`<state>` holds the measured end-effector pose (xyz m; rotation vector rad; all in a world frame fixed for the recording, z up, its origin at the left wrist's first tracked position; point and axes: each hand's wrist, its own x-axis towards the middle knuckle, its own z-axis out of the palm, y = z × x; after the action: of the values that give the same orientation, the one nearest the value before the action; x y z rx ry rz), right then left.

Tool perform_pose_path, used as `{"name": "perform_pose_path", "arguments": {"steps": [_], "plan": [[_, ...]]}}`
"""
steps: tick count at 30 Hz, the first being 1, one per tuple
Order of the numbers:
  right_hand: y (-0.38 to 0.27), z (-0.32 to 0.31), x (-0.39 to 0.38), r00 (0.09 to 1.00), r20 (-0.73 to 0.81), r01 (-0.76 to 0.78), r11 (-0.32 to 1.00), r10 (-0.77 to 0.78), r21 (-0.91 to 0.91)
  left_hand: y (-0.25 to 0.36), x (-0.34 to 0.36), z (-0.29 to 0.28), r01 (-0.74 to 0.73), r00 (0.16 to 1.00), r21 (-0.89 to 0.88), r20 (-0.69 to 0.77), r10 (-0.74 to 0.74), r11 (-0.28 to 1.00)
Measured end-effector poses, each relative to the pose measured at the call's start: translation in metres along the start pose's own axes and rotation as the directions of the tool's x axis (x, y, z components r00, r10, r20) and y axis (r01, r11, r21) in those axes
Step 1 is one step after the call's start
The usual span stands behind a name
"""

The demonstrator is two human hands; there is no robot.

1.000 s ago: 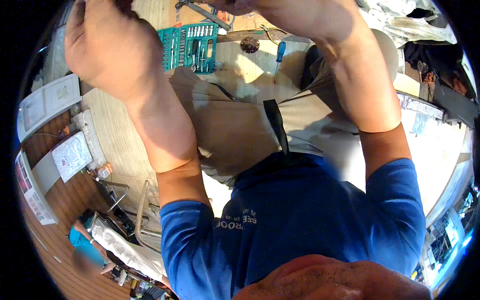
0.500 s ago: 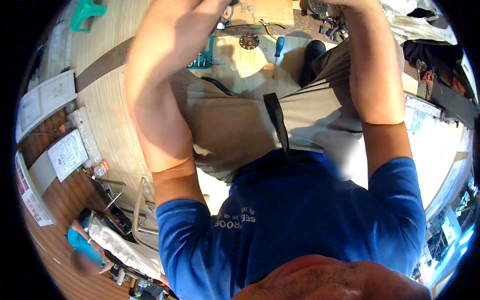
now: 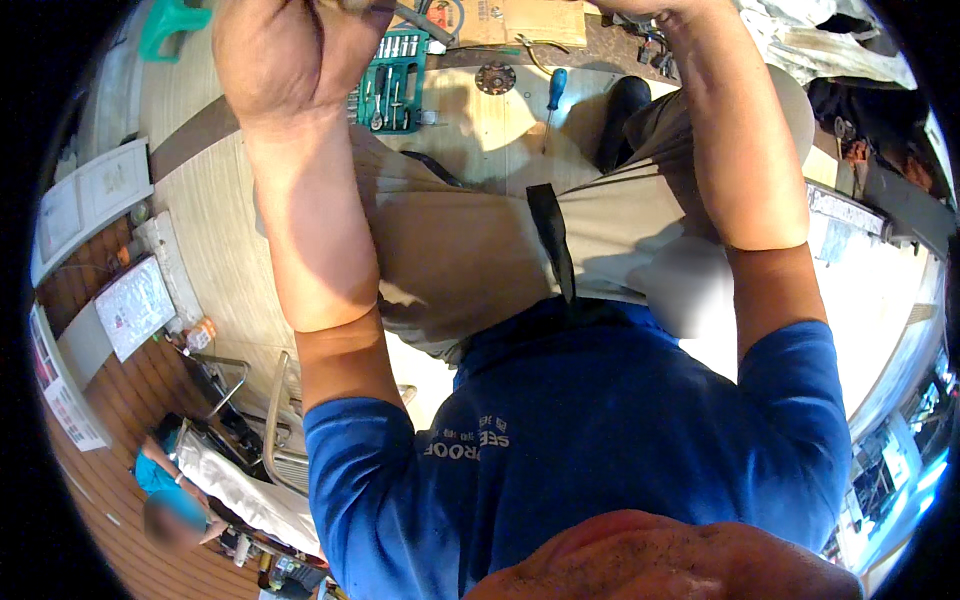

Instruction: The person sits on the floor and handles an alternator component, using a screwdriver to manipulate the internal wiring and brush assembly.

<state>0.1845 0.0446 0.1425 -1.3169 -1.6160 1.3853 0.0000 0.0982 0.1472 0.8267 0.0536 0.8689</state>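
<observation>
My left hand (image 3: 300,55) is at the upper left of the view, fingers curled round something I cannot make out, beside a grey bar (image 3: 415,22). Below and right of it lies an open green socket set (image 3: 397,85) with wrenches and sockets. My right hand (image 3: 655,12) is at the top right, its fingers mostly cut off by the edge. Between my arms, on the light floor, lie a dark perforated round part (image 3: 495,78), a blue-handled screwdriver (image 3: 555,90) and pliers (image 3: 530,50); cardboard (image 3: 550,20) lies behind them.
A green plastic stool (image 3: 160,30) is at the upper left. Dark small parts (image 3: 652,55) lie near a pale crumpled cloth (image 3: 830,45) at upper right. A metal chair (image 3: 285,470) and another person (image 3: 160,465) in a teal top are at lower left.
My left hand swung right and up, then back left, uncovering the socket set again and leaving the green stool in view. My right hand moved up and slightly right toward the top edge.
</observation>
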Motion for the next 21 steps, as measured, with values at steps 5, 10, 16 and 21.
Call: {"name": "perform_pose_path", "arguments": {"steps": [5, 10, 16, 21], "plan": [[0.004, -0.021, -0.012, 0.991, -0.116, 0.009, 0.880, -0.072, -0.475, 0.007, -0.004, -0.005, 0.295, 0.919, 0.873, -0.147, -0.366, 0.389], [0.000, 0.007, -0.004, 0.942, -0.333, -0.063, 0.996, 0.037, -0.068, -0.022, -0.003, -0.008, 0.252, 0.967, 0.951, -0.240, 0.082, -0.179], [0.008, 0.017, 0.001, 0.966, -0.175, -0.181, 0.981, 0.191, 0.073, -0.031, 0.019, -0.015, -0.052, 0.967, 0.217, -0.234, 0.103, 0.975], [0.004, -0.001, -0.007, 0.979, -0.153, -0.166, 0.961, 0.134, -0.220, -0.005, 0.006, -0.022, 0.158, 0.984, 0.240, 0.049, -0.174, 0.958]]}}
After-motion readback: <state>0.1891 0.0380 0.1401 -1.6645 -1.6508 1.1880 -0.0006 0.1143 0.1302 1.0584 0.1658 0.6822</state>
